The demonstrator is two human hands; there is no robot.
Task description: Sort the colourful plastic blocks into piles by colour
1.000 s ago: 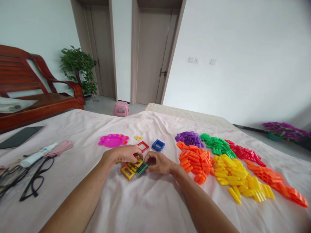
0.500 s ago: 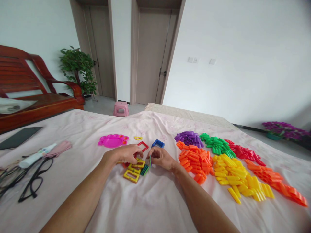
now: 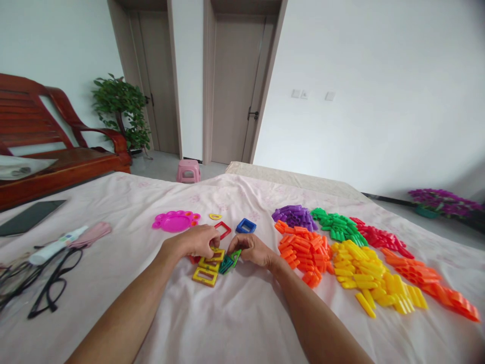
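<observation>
My left hand (image 3: 199, 239) has its fingers closed on a yellow magnetic tile (image 3: 215, 255) at the top of a small overlapping group. Below it, another yellow frame tile (image 3: 205, 276) lies nearest me. My right hand (image 3: 253, 248) pinches a green magnetic tile (image 3: 235, 258), tilted beside several dark green pieces (image 3: 226, 265). Just beyond the hands lie a red frame tile (image 3: 223, 230) and a blue frame tile (image 3: 246, 226). A bit of orange-red shows under my left hand.
Right of my hands lie heaps of plastic pieces: purple (image 3: 294, 217), orange (image 3: 305, 250), green (image 3: 340, 226), yellow (image 3: 361, 273) and red (image 3: 381, 235). A magenta palette (image 3: 175, 221) and small yellow piece (image 3: 215, 216) lie beyond. Glasses (image 3: 56, 283), a white tube (image 3: 49, 251) and a dark tablet (image 3: 30, 217) are left.
The green tile in my right hand has turned from edge-on to showing its face, close to the dark green pieces. My left hand has barely moved.
</observation>
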